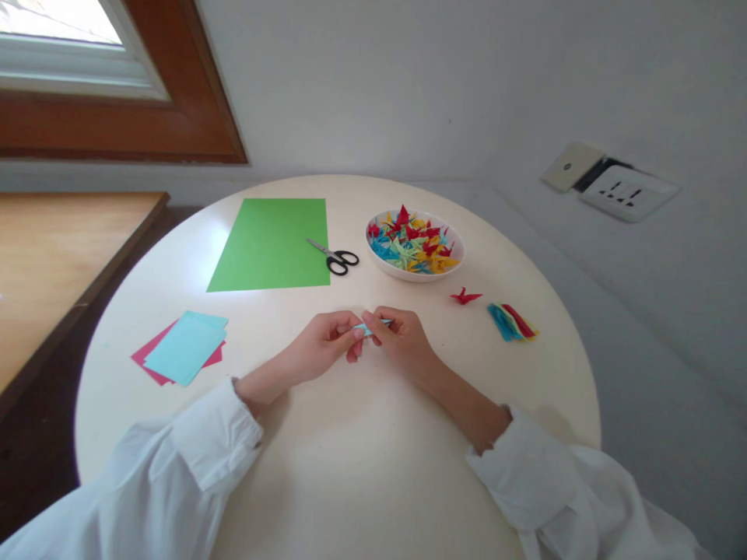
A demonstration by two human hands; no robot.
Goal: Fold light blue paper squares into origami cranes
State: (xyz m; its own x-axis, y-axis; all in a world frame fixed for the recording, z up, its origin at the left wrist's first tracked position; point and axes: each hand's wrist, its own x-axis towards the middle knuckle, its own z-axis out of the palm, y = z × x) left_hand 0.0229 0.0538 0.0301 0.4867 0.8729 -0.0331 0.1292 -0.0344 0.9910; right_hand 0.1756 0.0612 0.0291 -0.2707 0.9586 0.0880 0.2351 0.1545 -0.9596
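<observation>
Between my two hands is a small piece of folded light-blue paper (364, 329), pinched above the middle of the table. My left hand (327, 342) grips its left end between thumb and fingers. The other end is held by my right hand (401, 336), thumb on top; fingers hide much of the paper. A red paper crane (465, 296) lies to the right of my right hand. Beyond it, a white bowl (382, 268) holds many paper cranes in red, yellow, blue and pale green.
Scissors (335, 257) with black handles rest partly on a green sheet (274, 245). Light-blue paper pieces (187, 346) overlap pink ones (155, 342) at left. Folded coloured strips (512, 321) lie at right on the round white table (362, 482). A wall with a socket (627, 192) stands behind.
</observation>
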